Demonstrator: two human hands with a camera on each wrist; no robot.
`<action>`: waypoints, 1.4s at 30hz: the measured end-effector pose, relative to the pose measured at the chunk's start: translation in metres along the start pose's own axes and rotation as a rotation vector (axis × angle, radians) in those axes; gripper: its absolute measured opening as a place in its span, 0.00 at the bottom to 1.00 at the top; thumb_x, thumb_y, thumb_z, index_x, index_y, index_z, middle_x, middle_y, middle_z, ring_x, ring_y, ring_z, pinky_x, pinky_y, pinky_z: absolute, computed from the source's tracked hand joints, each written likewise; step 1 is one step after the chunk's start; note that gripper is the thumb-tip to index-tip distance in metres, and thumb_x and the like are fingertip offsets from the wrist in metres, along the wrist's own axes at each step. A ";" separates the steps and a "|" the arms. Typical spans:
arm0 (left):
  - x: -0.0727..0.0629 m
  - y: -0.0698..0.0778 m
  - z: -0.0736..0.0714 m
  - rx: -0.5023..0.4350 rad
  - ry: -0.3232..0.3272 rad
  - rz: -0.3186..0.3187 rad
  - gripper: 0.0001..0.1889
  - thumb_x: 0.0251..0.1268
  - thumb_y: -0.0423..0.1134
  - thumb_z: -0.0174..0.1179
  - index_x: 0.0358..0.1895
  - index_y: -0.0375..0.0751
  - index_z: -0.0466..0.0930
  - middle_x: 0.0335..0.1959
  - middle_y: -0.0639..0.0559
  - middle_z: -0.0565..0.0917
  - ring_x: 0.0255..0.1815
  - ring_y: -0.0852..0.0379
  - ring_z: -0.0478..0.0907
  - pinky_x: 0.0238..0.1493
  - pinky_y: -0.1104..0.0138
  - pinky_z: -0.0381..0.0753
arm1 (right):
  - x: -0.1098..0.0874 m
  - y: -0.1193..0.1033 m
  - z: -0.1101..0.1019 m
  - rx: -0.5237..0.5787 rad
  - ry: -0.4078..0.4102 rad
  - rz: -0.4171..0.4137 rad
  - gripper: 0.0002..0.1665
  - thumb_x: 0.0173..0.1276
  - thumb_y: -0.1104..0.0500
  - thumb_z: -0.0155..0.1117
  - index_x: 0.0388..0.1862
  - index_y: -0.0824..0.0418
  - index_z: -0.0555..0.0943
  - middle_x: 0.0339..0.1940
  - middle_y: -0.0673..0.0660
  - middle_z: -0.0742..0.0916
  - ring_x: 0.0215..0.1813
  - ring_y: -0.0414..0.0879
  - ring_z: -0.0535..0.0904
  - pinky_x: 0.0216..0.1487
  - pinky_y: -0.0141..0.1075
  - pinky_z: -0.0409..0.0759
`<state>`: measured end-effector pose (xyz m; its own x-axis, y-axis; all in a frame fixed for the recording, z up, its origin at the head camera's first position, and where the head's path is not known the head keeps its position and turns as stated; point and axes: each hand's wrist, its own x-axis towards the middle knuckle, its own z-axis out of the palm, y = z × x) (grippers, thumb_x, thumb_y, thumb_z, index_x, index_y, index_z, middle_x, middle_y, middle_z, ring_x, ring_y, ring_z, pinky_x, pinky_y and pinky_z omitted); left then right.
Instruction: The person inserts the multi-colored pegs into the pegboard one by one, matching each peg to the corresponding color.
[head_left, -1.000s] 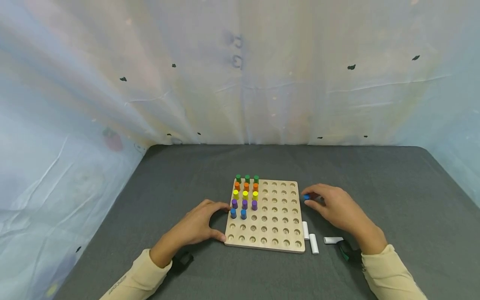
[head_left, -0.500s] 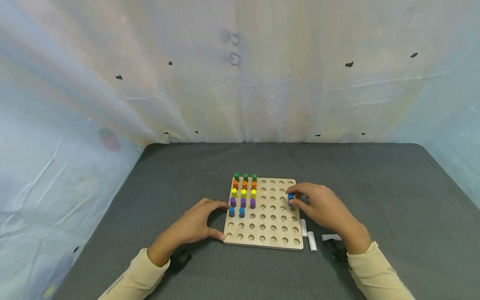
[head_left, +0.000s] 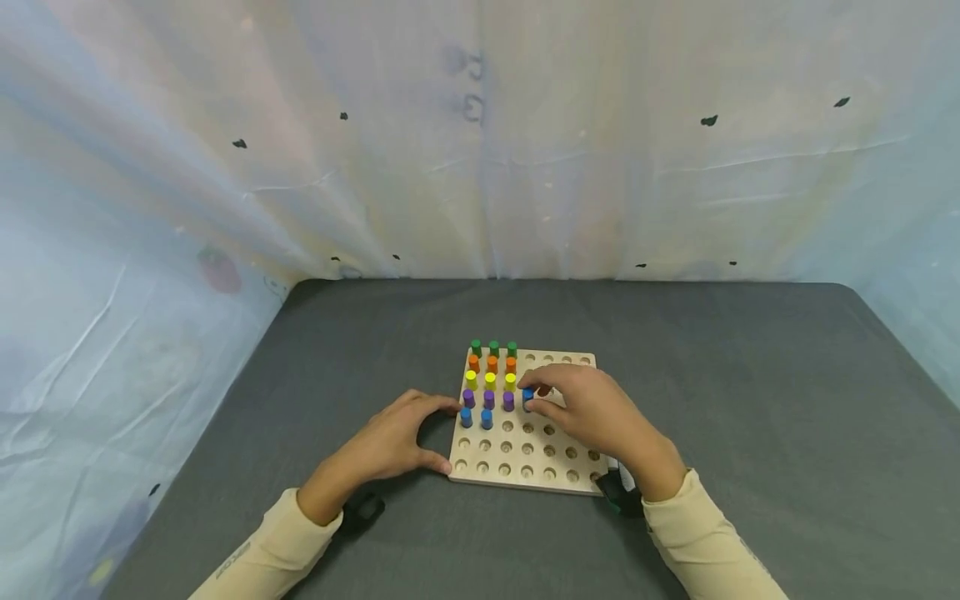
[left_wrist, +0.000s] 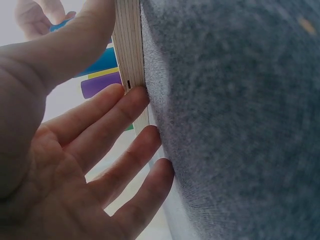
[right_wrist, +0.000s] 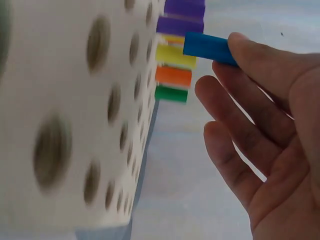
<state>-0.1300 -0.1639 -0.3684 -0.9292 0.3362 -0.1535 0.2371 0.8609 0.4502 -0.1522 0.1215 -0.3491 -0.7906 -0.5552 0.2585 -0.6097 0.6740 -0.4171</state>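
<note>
A wooden pegboard (head_left: pixel 517 461) with rows of round holes lies on the grey table. At its left side stand upright pegs in rows: green (head_left: pixel 494 348), orange (head_left: pixel 492 364), yellow (head_left: pixel 491 381), purple (head_left: pixel 489 400) and two blue pegs (head_left: pixel 487 419). My right hand (head_left: pixel 600 421) pinches another blue peg (right_wrist: pixel 207 48) between thumb and fingers, above the board just right of the purple row. In the right wrist view that peg is clear of the holes. My left hand (head_left: pixel 390 442) touches the board's left edge with straight fingers, its thumb at the near corner.
A dark device (head_left: pixel 621 492) sits under the right wrist, overlapping the board's near right corner. Part of a white piece (head_left: pixel 626 477) shows beside it. Another dark device (head_left: pixel 365 510) is under the left wrist. A pale curtain (head_left: pixel 525 192) hangs behind the table.
My right hand has carried the blue peg leftward, from beside the board's right edge to over its middle, and its forearm now hides most of the white pegs. My left hand stays at the board.
</note>
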 end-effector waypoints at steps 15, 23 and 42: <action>0.001 0.001 -0.001 0.009 0.004 0.007 0.42 0.41 0.52 0.80 0.66 0.55 0.75 0.62 0.58 0.78 0.65 0.54 0.71 0.62 0.47 0.75 | 0.006 -0.013 0.018 0.007 -0.036 -0.083 0.12 0.65 0.53 0.71 0.48 0.49 0.87 0.39 0.44 0.91 0.39 0.35 0.85 0.39 0.33 0.81; 0.001 0.002 -0.001 0.013 0.003 -0.001 0.42 0.41 0.52 0.80 0.66 0.55 0.75 0.62 0.58 0.78 0.65 0.55 0.71 0.62 0.47 0.75 | 0.006 -0.014 0.017 -0.004 -0.046 -0.078 0.12 0.65 0.53 0.71 0.48 0.49 0.87 0.39 0.43 0.91 0.39 0.35 0.85 0.41 0.35 0.82; 0.001 0.001 -0.003 0.024 0.011 0.018 0.42 0.42 0.52 0.80 0.67 0.54 0.75 0.63 0.58 0.79 0.67 0.54 0.70 0.64 0.48 0.73 | -0.005 -0.006 -0.003 -0.031 -0.104 -0.005 0.17 0.69 0.50 0.68 0.55 0.48 0.86 0.48 0.44 0.90 0.44 0.38 0.86 0.45 0.40 0.84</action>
<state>-0.1312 -0.1639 -0.3651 -0.9275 0.3482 -0.1359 0.2609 0.8635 0.4315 -0.1446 0.1216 -0.3455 -0.7781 -0.6052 0.1680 -0.6166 0.6850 -0.3882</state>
